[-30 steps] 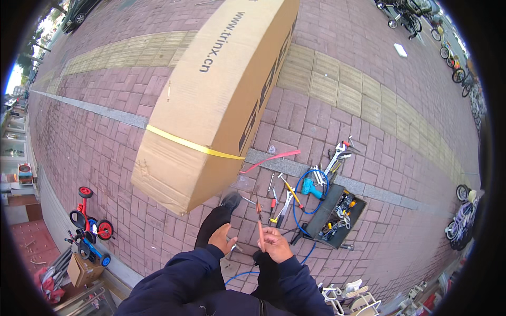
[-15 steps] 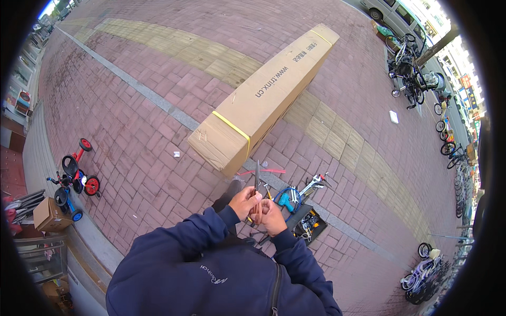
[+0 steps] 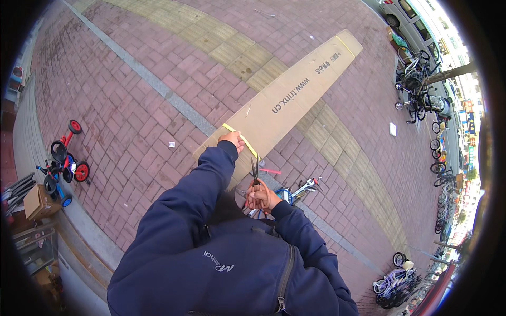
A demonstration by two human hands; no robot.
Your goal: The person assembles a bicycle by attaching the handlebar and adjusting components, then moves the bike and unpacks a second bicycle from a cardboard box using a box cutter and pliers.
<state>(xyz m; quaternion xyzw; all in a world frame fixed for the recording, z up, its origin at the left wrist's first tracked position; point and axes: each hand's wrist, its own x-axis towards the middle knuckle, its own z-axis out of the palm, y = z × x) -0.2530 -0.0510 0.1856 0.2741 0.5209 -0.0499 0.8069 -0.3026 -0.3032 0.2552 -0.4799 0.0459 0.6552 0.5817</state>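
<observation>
— Where are your hands right now?

— My left hand (image 3: pixel 232 140) sits at the middle of the frame, fingers curled down on the yellow strap (image 3: pixel 241 140) that wraps the near end of the long cardboard box (image 3: pixel 295 95). The box lies on the brick pavement (image 3: pixel 132 95) and runs toward the upper right.

— And the other one?

— My right hand (image 3: pixel 262 197), just below centre, is closed around the handles of the scissors (image 3: pixel 255 174), blades pointing up toward the strap but not touching it.

— So which step is this?

— I judge it as getting ready to cut the strap. The blades need to reach it and slip one tip under the band while my left hand keeps it steady, clear of my fingers.

— Anything else nearby?

— A red children's tricycle (image 3: pixel 68 152) at the left edge, parked bicycles (image 3: pixel 421 84) at upper right.
</observation>
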